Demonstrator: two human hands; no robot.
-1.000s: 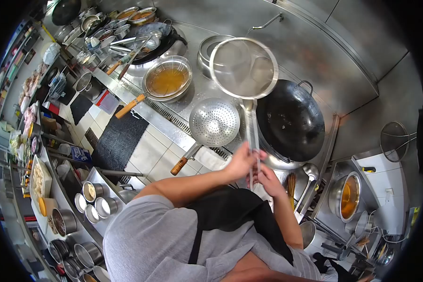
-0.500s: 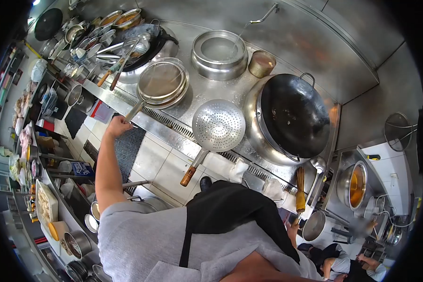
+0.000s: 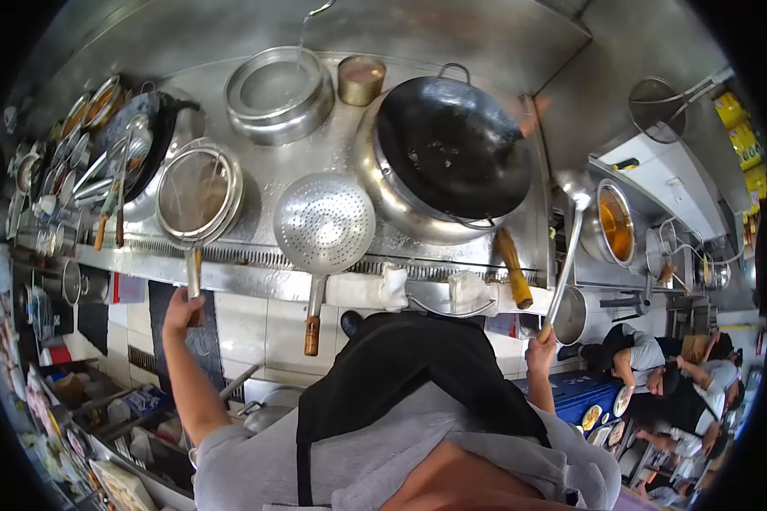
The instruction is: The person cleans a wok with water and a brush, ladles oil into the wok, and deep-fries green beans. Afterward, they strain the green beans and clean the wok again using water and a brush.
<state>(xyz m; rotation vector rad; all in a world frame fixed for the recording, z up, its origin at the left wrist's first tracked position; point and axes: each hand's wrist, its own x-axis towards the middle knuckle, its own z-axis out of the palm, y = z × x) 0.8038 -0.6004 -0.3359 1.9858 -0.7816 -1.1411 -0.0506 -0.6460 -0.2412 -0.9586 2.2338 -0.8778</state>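
The right hand has its grip closed on the ladle, whose long handle runs outward, right of the wok. Well left of the wok, the left hand grips the strainer, handle toward the body.

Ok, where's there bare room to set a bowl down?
Bare steel shows between the pot, sieve and holed strainer; a smaller patch lies between pot, tin and strainer. Left is crowded: ladles and bowls around the black wok.
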